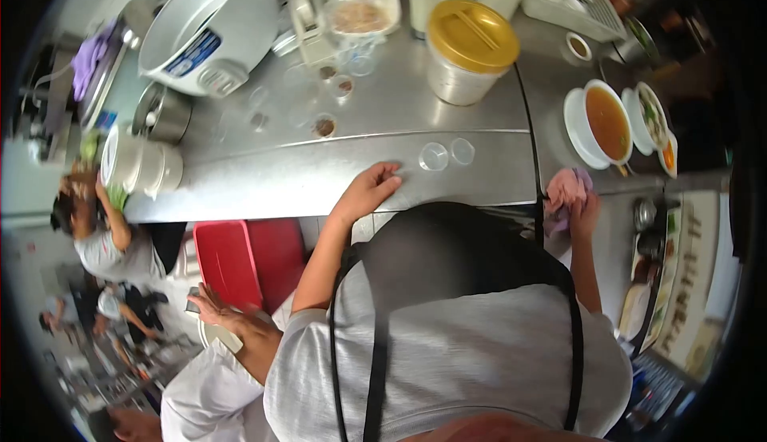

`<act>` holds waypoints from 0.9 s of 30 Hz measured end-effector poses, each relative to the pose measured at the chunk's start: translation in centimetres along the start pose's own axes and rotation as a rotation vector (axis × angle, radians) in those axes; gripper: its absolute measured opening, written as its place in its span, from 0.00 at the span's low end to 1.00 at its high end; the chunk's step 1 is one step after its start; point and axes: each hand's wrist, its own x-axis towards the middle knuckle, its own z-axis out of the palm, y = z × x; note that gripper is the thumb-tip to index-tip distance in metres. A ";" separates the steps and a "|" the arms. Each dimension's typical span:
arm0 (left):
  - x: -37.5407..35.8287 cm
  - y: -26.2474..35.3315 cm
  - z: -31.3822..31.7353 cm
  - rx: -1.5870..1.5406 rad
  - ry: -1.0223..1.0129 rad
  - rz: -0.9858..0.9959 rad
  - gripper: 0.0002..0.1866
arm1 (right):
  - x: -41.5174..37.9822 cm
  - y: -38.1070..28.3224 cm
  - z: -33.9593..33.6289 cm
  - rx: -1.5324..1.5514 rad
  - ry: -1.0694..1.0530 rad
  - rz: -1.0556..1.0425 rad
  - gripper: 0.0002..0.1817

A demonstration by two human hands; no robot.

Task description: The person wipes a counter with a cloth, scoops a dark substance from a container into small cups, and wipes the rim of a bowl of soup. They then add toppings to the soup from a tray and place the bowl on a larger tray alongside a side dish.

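My left hand (369,193) rests at the front edge of the steel counter (264,172). Its fingers are loosely bent, with nothing visible in them. To the right of it stand two small clear plastic cups (434,157). At the right side, my right hand (584,216) is closed on a crumpled pink and purple cloth (567,190) by the counter's edge. Just beyond the cloth, a white bowl of orange-brown soup (607,122) sits on a white plate (577,126).
A gold-lidded tub (471,43) stands at the back middle. At the left are a large rice cooker (200,35), stacked white containers (148,166) and a red bin (228,262) below the counter. Co-workers stand at the left; one's hand (216,310) reaches close beside me.
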 end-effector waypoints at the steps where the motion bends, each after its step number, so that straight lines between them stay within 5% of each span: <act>1: 0.2 0.0 0.0 0.008 0.090 0.025 0.19 | 0.2 0.5 0.2 -0.017 -0.028 0.005 0.14; 4: 0.2 0.0 0.2 0.015 0.334 0.098 0.19 | 2.1 -0.1 -0.3 0.031 -0.195 0.080 0.12; 8: 2.1 -1.8 0.0 0.110 0.636 0.235 0.23 | 5.2 -2.0 1.8 0.160 -0.170 -0.087 0.10; 12: 2.7 -1.7 -2.0 0.691 1.334 0.112 0.32 | 7.1 -4.0 3.4 0.307 -0.191 -0.119 0.11; 20: 6.3 -0.1 -3.7 0.795 1.426 -0.160 0.33 | 10.4 -9.8 -0.1 0.048 0.109 -0.453 0.17; 23: 5.5 -0.9 -3.5 0.554 1.315 0.047 0.31 | 12.2 -13.5 -1.0 0.656 -0.204 -0.383 0.14; 25: 5.1 -0.5 -2.5 0.313 1.150 0.335 0.30 | 12.2 -15.3 0.3 1.085 -0.669 0.139 0.12; 27: 4.8 0.2 -0.9 0.212 0.966 0.339 0.30 | 13.4 -18.7 1.9 1.166 -0.858 0.130 0.14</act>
